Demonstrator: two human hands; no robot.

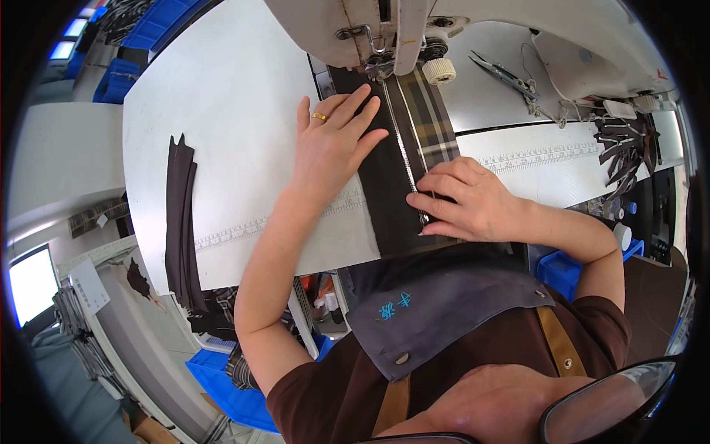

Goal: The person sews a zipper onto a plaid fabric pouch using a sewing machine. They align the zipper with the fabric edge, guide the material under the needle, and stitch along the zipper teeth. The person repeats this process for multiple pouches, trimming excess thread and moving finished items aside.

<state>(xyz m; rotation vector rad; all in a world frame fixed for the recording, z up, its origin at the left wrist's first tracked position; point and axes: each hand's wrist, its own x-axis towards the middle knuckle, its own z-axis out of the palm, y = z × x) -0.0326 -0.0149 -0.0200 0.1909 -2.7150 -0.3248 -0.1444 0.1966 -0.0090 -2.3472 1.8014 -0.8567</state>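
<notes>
My left hand (330, 144), with a gold ring on one finger, lies flat with fingers spread on a dark brown fabric strip (384, 196) on the white sewing table (244, 111). A silver zipper (403, 152) runs along the strip, beside a brown plaid fabric (433, 118). My right hand (466, 200) presses down on the zipper and the plaid fabric, fingertips pinching near the zipper's lower end. Both fabrics run up under the presser foot (379, 68) of the cream sewing machine (347, 26).
A stack of dark brown strips (180, 222) lies at the table's left edge. Scissors (503, 74) and more dark pieces (625, 148) sit to the right of the machine. Blue bins (222, 388) stand below the table. A printed ruler (532, 157) runs across the tabletop.
</notes>
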